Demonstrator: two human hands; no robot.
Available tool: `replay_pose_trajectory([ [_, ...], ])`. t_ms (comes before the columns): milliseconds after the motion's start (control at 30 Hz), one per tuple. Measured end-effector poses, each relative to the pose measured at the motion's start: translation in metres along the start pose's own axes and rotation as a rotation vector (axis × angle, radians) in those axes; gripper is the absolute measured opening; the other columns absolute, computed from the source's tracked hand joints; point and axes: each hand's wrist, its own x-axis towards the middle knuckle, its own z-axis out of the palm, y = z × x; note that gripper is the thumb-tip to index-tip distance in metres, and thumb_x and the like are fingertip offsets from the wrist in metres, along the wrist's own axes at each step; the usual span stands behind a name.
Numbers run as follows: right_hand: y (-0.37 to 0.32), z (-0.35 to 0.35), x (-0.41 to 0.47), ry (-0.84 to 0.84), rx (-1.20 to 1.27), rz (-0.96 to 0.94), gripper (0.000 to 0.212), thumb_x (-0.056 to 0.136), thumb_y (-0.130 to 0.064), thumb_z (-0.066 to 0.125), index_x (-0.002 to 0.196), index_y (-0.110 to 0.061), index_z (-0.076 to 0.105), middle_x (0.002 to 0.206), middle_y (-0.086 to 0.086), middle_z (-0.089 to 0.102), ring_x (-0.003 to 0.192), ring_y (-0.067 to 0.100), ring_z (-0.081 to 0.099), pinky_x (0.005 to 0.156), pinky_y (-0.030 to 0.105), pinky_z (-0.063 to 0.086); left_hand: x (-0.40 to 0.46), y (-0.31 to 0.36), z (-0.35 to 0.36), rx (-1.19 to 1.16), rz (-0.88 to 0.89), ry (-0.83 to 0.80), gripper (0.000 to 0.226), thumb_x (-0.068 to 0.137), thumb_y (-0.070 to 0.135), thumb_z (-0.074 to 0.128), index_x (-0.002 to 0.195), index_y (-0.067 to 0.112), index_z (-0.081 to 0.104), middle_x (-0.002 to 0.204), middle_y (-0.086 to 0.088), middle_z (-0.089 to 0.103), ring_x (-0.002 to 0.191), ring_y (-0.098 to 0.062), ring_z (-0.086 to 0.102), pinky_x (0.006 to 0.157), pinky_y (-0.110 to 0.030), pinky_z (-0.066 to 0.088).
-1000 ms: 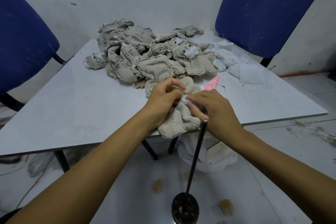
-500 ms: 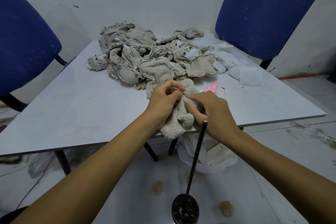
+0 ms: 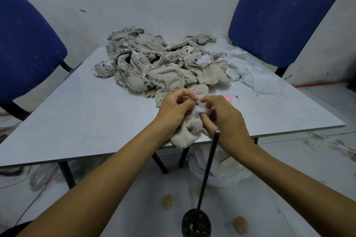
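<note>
Mid-stuffing: my left hand (image 3: pixel 175 109) grips the toy (image 3: pixel 189 132), right hand (image 3: pixel 225 117) pinches stuffing (image 3: pixel 200 109); next I'd push it deeper

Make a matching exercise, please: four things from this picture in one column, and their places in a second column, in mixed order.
1 plush toy
2 fabric pile
3 white stuffing heap
4 plastic bag

a under the table
b far right of the table
c near edge of the table, overhanging
d far middle of the table

Pairs: 1-c, 2-d, 3-b, 4-a

Fuzzy terry-cloth toy (image 3: pixel 185 133) (frayed cloth pile (image 3: pixel 154 67)), smooth table (image 3: pixel 86 106).
</note>
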Motion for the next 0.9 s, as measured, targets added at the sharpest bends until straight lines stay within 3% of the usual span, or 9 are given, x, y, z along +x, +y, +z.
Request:
replay_pose_trajectory([
  [100, 0.001, -0.004, 0.000, -0.018, -0.023, -0.070, 0.022, 0.090, -0.013, 0.069, 0.112, -0.013, 0.071, 0.101, 0.001, 0.069, 0.087, 0.024, 0.060, 0.071, 0.042, 0.054, 0.001, -0.001, -0.001, 0.003, -0.009, 0.007, 0.030, 0.088, -0.010, 0.054, 0.079, 0.017, 0.065, 0.066, -0.004, 0.053, 0.054, -0.011, 0.045, 0.049, -0.021, 0.039],
  [200, 0.000, -0.005, 0.003, -0.083, -0.092, -0.043, 0.025, 0.094, -0.018, 0.063, 0.116, -0.022, 0.073, 0.116, 0.006, 0.059, 0.101, 0.027, 0.051, 0.074, 0.040, 0.049, 0.001, 0.000, -0.001, -0.008, -0.007, 0.036, 0.030, 0.088, -0.010, 0.054, 0.080, 0.016, 0.065, 0.068, -0.004, 0.054, 0.053, -0.008, 0.045, 0.050, -0.018, 0.039],
  [300, -0.004, -0.004, 0.005, -0.157, -0.188, 0.033, 0.033, 0.097, -0.030, 0.049, 0.125, -0.026, 0.067, 0.110, 0.008, 0.050, 0.097, 0.025, 0.048, 0.073, 0.038, 0.047, -0.001, 0.000, 0.001, 0.004, 0.010, 0.036, 0.029, 0.089, -0.009, 0.055, 0.081, 0.016, 0.065, 0.072, -0.005, 0.056, 0.055, -0.005, 0.048, 0.052, -0.016, 0.041],
  [433, -0.006, -0.005, 0.000, -0.030, -0.123, 0.018, 0.027, 0.093, -0.018, 0.062, 0.120, -0.017, 0.066, 0.093, 0.003, 0.057, 0.083, 0.021, 0.055, 0.060, 0.041, 0.051, -0.002, 0.001, 0.001, -0.002, 0.007, 0.040, 0.027, 0.090, -0.009, 0.055, 0.083, 0.016, 0.066, 0.072, -0.003, 0.057, 0.054, -0.005, 0.048, 0.052, -0.016, 0.042],
  [500, -0.003, -0.007, -0.001, -0.012, -0.057, 0.000, 0.021, 0.090, -0.011, 0.061, 0.109, -0.012, 0.067, 0.092, 0.002, 0.063, 0.084, 0.022, 0.056, 0.067, 0.041, 0.050, -0.002, 0.000, 0.001, 0.012, 0.008, 0.054, 0.029, 0.089, -0.010, 0.055, 0.082, 0.016, 0.066, 0.071, -0.003, 0.057, 0.053, -0.005, 0.047, 0.051, -0.016, 0.041],
  [600, -0.003, -0.009, 0.001, -0.129, -0.140, -0.109, 0.040, 0.082, 0.001, 0.057, 0.119, -0.008, 0.070, 0.112, 0.009, 0.065, 0.096, 0.030, 0.052, 0.078, 0.040, 0.047, -0.001, 0.000, 0.000, -0.003, 0.001, 0.061, 0.030, 0.089, -0.010, 0.053, 0.081, 0.016, 0.065, 0.069, -0.002, 0.055, 0.054, -0.007, 0.046, 0.051, -0.017, 0.041],
  [667, 0.000, -0.010, 0.003, -0.225, -0.172, -0.123, 0.059, 0.082, 0.005, 0.056, 0.138, -0.013, 0.057, 0.125, 0.010, 0.061, 0.100, 0.031, 0.050, 0.082, 0.039, 0.047, -0.001, 0.000, -0.001, -0.030, -0.010, 0.066, 0.032, 0.090, -0.010, 0.053, 0.080, 0.018, 0.065, 0.069, -0.003, 0.055, 0.057, -0.009, 0.045, 0.054, -0.018, 0.041],
  [733, 0.002, -0.011, 0.004, -0.287, -0.096, -0.006, 0.073, 0.083, 0.002, 0.051, 0.150, -0.023, 0.038, 0.124, 0.010, 0.057, 0.102, 0.025, 0.050, 0.081, 0.035, 0.045, 0.000, -0.001, -0.001, -0.016, -0.006, 0.084, 0.035, 0.089, -0.010, 0.053, 0.077, 0.020, 0.065, 0.071, -0.008, 0.052, 0.059, -0.011, 0.043, 0.055, -0.020, 0.039],
  [900, -0.001, -0.012, 0.003, -0.232, -0.066, -0.026, 0.054, 0.083, -0.003, 0.047, 0.134, -0.018, 0.056, 0.112, 0.003, 0.048, 0.098, 0.021, 0.049, 0.074, 0.026, 0.038, -0.001, -0.003, 0.000, -0.009, 0.005, 0.134, 0.034, 0.089, -0.010, 0.053, 0.077, 0.019, 0.064, 0.065, -0.001, 0.053, 0.052, -0.007, 0.044, 0.050, -0.019, 0.039],
])
